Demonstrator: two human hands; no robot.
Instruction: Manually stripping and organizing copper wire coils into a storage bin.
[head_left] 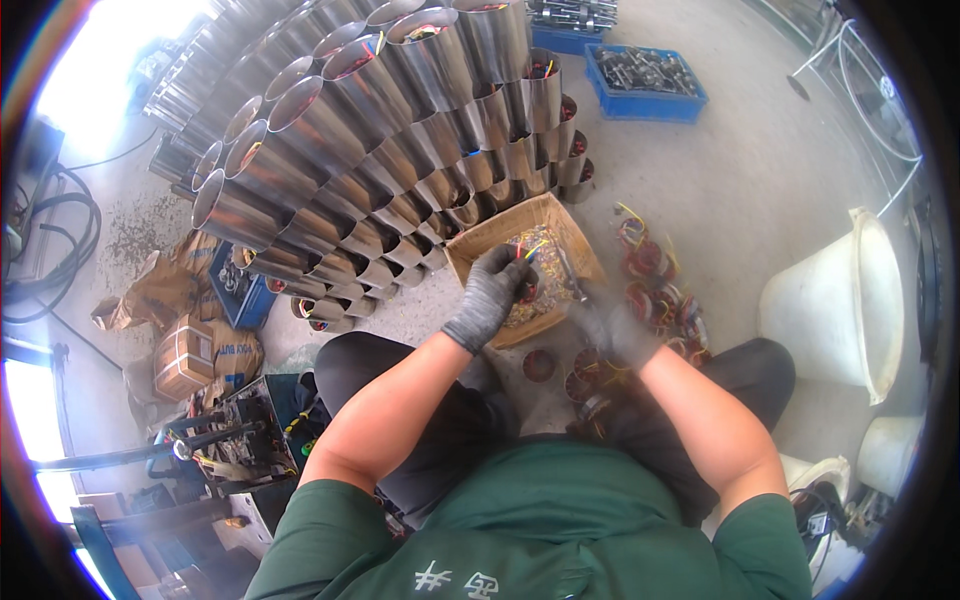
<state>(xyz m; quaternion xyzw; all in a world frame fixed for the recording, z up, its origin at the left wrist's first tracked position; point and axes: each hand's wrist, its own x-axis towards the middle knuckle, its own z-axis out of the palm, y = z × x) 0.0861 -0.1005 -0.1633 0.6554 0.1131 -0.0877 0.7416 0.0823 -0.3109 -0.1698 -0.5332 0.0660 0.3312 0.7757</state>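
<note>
My left hand (485,298), in a grey glove, is closed on a small wound motor stator (526,287). Red and yellow wire ends stick up from it. Both hands are over a cardboard box (589,252) with many small coloured wire bits inside. At the box's right side, my gloved right hand (612,322) is blurred by motion. A slim metal tool (569,272) points up from its fingers; its exact kind is smeared. Several more stators (650,262) with red windings and coloured leads lie on the floor beside and below the right hand.
Stacked steel cylinders (318,125) rise beyond the box, some with wires inside. Blue crates (645,85) of metal parts stand at the far right. A large white tub (835,305) is at right. A small carton (184,357) and machinery (245,430) are at left.
</note>
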